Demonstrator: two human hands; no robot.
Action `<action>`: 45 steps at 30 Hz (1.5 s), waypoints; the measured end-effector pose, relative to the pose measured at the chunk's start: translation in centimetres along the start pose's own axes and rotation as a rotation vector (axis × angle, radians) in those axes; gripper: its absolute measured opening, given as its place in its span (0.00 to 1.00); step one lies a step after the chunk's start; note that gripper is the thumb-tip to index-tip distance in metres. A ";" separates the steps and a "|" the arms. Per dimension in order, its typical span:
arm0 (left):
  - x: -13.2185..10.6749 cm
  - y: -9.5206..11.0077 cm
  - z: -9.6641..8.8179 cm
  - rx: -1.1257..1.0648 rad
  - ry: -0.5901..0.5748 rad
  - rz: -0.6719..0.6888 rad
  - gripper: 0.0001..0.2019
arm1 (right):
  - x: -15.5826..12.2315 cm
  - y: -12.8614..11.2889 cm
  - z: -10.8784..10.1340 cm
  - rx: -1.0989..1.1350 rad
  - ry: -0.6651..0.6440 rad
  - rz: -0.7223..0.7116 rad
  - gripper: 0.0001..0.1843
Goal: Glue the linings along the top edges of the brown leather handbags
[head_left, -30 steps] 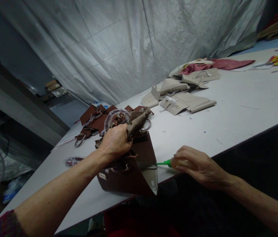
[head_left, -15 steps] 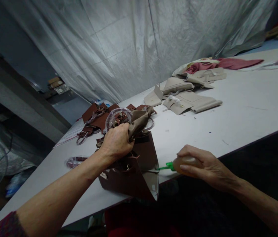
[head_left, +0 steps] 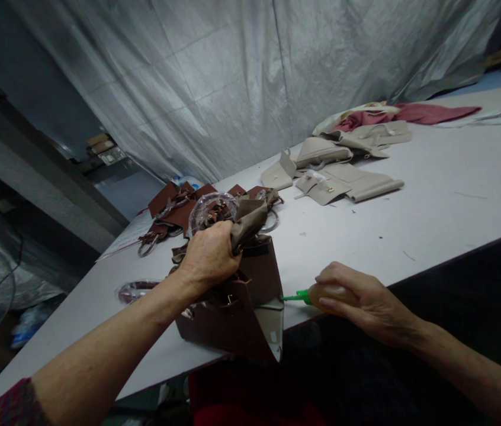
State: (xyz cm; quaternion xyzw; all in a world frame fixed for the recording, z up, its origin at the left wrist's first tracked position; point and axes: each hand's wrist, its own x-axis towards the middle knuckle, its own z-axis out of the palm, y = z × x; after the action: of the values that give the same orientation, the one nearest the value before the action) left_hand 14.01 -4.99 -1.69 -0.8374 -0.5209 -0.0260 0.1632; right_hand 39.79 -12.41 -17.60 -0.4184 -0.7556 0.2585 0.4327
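A brown handbag (head_left: 228, 328) stands at the table's near edge, its side toward my right hand spread apart so the pale inside shows. My left hand (head_left: 212, 251) is closed around the bag's bunched grey-brown lining (head_left: 250, 222), pulled up out of the top. My right hand (head_left: 361, 299) grips a squeeze bottle (head_left: 333, 294) of amber liquid, held on its side. Its thin green nozzle (head_left: 297, 297) points left, and the tip is at the edge of the bag's open side. A plastic-wrapped handle (head_left: 137, 291) sticks out to the left of the bag.
More brown bag pieces (head_left: 174, 210) with wrapped handles lie behind the bag on the white table (head_left: 446, 195). Beige bag pieces (head_left: 343, 183) and a pink cloth (head_left: 432, 112) lie farther back on the right. A silvery sheet (head_left: 233, 89) hangs behind the table.
The nozzle tip has shifted slightly left and up along the bag's open edge, together with my right hand. My left hand keeps its hold on the lining.
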 end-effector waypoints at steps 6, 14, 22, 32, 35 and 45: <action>0.0 0.2 -0.1 -0.005 -0.005 -0.019 0.10 | -0.1 -0.4 0.2 -0.026 -0.017 -0.187 0.07; -0.1 0.2 -0.1 -0.020 0.001 -0.035 0.09 | 0.3 -0.6 0.2 -0.072 -0.076 -0.252 0.08; -0.3 0.4 -0.1 -0.014 0.009 -0.036 0.08 | 0.2 -0.5 0.2 -0.010 -0.019 -0.031 0.07; -0.5 0.6 -0.4 -0.005 0.007 -0.062 0.08 | -0.2 -0.1 0.6 -0.020 -0.011 -0.112 0.08; -0.5 0.6 -0.4 0.000 0.001 -0.061 0.09 | 0.1 -0.8 0.3 -0.107 -0.090 -0.221 0.09; -0.4 0.7 -0.1 0.011 -0.016 -0.069 0.12 | 1.3 -2.2 -1.2 -0.163 -0.180 -0.297 0.10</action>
State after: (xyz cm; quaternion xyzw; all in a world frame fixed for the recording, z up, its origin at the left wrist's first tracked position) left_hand 14.43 -5.63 -1.85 -0.8183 -0.5508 -0.0218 0.1626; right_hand 39.55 -12.37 -14.82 -0.3109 -0.8632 0.1662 0.3613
